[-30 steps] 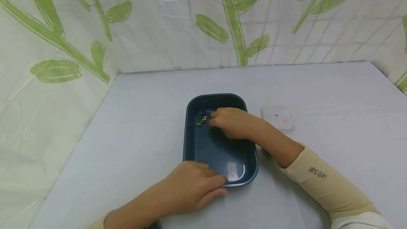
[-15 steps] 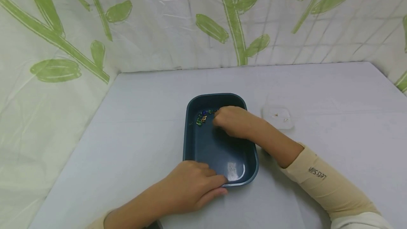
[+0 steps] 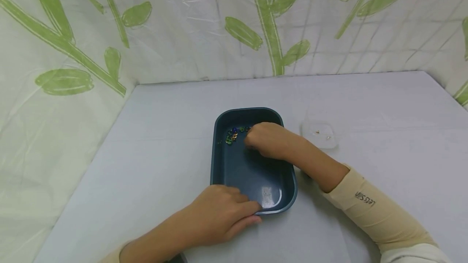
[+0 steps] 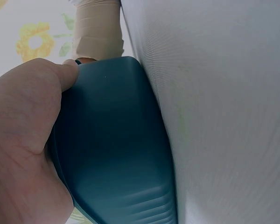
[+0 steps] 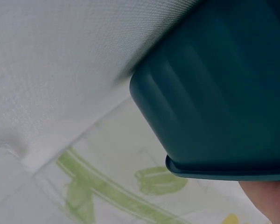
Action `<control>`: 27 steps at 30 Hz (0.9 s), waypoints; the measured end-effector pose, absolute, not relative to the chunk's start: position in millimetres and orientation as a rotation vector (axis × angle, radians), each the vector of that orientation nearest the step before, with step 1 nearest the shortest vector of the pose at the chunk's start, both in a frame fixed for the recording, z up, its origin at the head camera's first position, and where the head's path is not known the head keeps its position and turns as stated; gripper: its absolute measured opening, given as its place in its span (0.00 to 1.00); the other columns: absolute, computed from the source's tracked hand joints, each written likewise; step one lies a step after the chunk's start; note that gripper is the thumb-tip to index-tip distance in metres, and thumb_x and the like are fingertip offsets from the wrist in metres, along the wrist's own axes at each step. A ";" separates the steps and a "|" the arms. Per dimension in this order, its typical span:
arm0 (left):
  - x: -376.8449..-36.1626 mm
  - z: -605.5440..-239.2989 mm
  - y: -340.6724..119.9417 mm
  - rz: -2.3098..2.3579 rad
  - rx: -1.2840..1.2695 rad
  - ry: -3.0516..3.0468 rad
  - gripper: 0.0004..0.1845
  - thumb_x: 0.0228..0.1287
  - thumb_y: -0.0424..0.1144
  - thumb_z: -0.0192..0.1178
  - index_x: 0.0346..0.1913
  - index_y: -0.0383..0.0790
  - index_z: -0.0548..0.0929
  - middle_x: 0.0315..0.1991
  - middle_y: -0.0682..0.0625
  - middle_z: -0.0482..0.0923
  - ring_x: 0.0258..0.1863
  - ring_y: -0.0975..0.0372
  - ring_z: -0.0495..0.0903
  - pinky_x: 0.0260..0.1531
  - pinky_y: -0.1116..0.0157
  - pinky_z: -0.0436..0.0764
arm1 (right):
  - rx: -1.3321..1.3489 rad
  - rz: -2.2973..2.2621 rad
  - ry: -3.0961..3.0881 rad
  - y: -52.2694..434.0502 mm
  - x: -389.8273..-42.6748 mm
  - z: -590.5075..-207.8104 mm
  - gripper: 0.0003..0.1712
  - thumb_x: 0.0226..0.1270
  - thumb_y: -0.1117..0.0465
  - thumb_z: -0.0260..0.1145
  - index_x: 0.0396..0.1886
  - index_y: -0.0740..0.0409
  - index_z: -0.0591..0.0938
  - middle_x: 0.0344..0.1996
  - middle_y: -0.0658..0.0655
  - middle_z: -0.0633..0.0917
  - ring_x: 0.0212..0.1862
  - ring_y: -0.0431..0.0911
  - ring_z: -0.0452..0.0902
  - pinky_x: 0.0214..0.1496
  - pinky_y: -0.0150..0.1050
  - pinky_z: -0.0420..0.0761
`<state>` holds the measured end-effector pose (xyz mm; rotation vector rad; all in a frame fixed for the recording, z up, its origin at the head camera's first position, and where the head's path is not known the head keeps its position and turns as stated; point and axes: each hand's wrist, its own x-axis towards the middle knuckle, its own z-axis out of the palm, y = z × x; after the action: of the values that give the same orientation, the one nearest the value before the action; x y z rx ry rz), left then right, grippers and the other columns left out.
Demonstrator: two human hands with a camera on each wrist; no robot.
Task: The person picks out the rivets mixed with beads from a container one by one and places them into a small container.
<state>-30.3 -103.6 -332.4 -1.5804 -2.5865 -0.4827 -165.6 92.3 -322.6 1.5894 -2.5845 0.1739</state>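
Left hand (image 3: 215, 214) grips the near rim of the tray (image 3: 219, 161), steadying it on the table (image 3: 146, 133). Right hand (image 3: 268, 139) is curled inside the tray beside the beads (image 3: 234, 134) at its far end; whether it pinches one cannot be told. Step: picking beads. Next move likely needs a fine pinch and lift toward the clear dish (image 3: 319, 135). The left wrist view alone shows the thumb (image 4: 67, 74) on the rim

A: What fills the right of the frame?
B: A dark teal tray's (image 5: 224, 93) ribbed outer wall and rim; skin of the hand (image 5: 268, 198) at lower right.
A: And left?
B: White table (image 5: 51, 70) above; leaf-printed curtain (image 5: 107, 186) below.
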 end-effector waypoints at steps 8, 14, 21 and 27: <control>-30.6 -332.3 -103.3 -0.475 -1.583 -2.574 0.12 0.78 0.50 0.52 0.37 0.50 0.79 0.20 0.63 0.69 0.20 0.71 0.64 0.22 0.76 0.59 | 1.575 0.158 -2.600 93.5 -164.9 -320.1 0.21 0.58 0.78 0.67 0.14 0.52 0.78 0.12 0.43 0.63 0.20 0.39 0.54 0.25 0.35 0.63; -30.4 -331.2 -102.8 -0.493 -1.588 -2.612 0.13 0.78 0.50 0.51 0.38 0.50 0.80 0.21 0.63 0.70 0.21 0.72 0.64 0.23 0.77 0.59 | 1.563 0.161 -2.604 93.9 -163.8 -318.5 0.23 0.58 0.78 0.68 0.12 0.51 0.75 0.12 0.43 0.60 0.21 0.39 0.53 0.25 0.34 0.60; -30.7 -329.8 -102.7 -0.508 -1.591 -2.673 0.13 0.78 0.51 0.50 0.40 0.51 0.82 0.23 0.63 0.73 0.22 0.73 0.65 0.24 0.79 0.60 | 1.558 0.161 -2.605 95.1 -162.6 -316.3 0.26 0.55 0.80 0.68 0.11 0.49 0.72 0.13 0.43 0.58 0.21 0.39 0.51 0.25 0.34 0.58; -30.9 -330.5 -102.8 -0.507 -1.596 -2.658 0.13 0.78 0.51 0.50 0.40 0.51 0.81 0.22 0.63 0.72 0.22 0.73 0.65 0.24 0.78 0.60 | 1.574 0.173 -2.595 96.5 -161.3 -310.9 0.26 0.55 0.81 0.66 0.12 0.49 0.71 0.15 0.43 0.56 0.22 0.40 0.50 0.25 0.34 0.57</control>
<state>-30.9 -102.8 -330.5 -1.5955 -2.6584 -0.5069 -161.3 96.5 -310.9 1.5743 -2.5955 0.1734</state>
